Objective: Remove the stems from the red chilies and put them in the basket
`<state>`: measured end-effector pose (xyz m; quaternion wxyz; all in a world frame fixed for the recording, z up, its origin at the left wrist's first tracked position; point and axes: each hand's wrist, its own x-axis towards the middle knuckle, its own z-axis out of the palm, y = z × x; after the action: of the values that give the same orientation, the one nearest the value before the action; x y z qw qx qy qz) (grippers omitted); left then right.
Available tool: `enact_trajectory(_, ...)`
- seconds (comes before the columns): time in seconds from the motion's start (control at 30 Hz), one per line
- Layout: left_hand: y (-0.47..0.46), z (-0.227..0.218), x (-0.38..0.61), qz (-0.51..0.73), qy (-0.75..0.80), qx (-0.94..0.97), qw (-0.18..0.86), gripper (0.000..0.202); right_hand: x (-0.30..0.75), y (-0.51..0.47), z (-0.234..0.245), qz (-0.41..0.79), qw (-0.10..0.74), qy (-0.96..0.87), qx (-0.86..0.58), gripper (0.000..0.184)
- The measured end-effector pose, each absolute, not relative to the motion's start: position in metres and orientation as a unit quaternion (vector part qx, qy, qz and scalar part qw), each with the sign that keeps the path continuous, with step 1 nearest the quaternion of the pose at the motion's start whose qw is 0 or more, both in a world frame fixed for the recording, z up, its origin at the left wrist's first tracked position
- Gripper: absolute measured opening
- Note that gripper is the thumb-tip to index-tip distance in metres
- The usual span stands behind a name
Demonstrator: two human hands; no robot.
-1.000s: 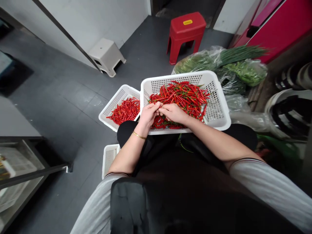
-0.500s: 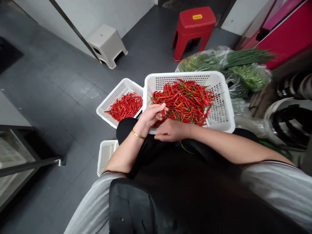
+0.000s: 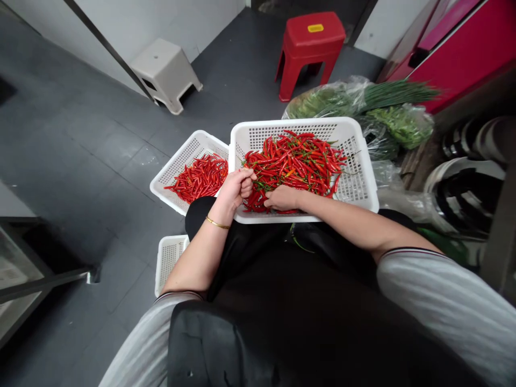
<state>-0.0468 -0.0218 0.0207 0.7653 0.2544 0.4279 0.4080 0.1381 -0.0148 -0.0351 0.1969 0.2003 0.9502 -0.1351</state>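
A large white perforated basket (image 3: 360, 161) rests on my lap, heaped with red chili peppers (image 3: 300, 161) that still have green stems. My left hand (image 3: 237, 185) is curled into a fist at the pile's near left edge, gripping a bunch of chilies. At the near edge of the heap lies my right hand (image 3: 282, 198), fingers closed down among the peppers. A smaller white basket (image 3: 177, 166) on the floor to the left holds stemless red chilies (image 3: 199, 177).
A third white basket (image 3: 167, 260) sits on the floor by my left knee. Bags of green vegetables (image 3: 363, 105) lie behind the big basket. A red stool (image 3: 308, 48) and a beige stool (image 3: 165, 72) stand on the grey floor. Dark round objects crowd the right side.
My right hand, which had dropped below the basket's near rim half a second ago, has come back up into the chili pile. My left hand stays closed at the pile's left edge.
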Motion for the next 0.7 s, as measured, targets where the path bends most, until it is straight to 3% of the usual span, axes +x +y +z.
enact_trajectory(0.13, -0.021, 0.016, -0.044, 0.406, 0.462, 0.270, 0.740, 0.029, 0.137, -0.018, -0.039, -0.130, 0.185, 0.956, 0.184, 0.036)
enact_trajectory(0.23, -0.022, 0.013, -0.043, 0.404, 0.473, 0.294, 0.726, 0.033, 0.138, -0.017, -0.040, -0.131, 0.194, 0.955, 0.184, 0.030)
enact_trajectory(0.3, -0.023, 0.010, -0.043, 0.382, 0.501, 0.327, 0.704, 0.027, 0.144, -0.009, -0.034, -0.152, 0.141, 0.948, 0.240, 0.026)
enact_trajectory(0.4, -0.024, 0.005, -0.037, 0.298, 0.525, 0.412, 0.682, 0.028, 0.163, 0.006, -0.015, -0.224, -0.019, 0.913, 0.340, 0.021)
enact_trajectory(0.53, -0.024, 0.000, -0.020, 0.273, 0.486, 0.473, 0.682, 0.032, 0.177, 0.009, 0.009, -0.309, -0.194, 0.868, 0.336, 0.017)
enact_trajectory(0.6, -0.025, 0.000, -0.012, 0.306, 0.482, 0.460, 0.680, 0.033, 0.175, 0.000, 0.016, -0.311, -0.230, 0.835, 0.391, 0.020)
enact_trajectory(0.7, -0.027, 0.004, -0.007, 0.343, 0.477, 0.424, 0.690, 0.032, 0.170, -0.017, 0.019, -0.313, -0.174, 0.795, 0.490, 0.026)
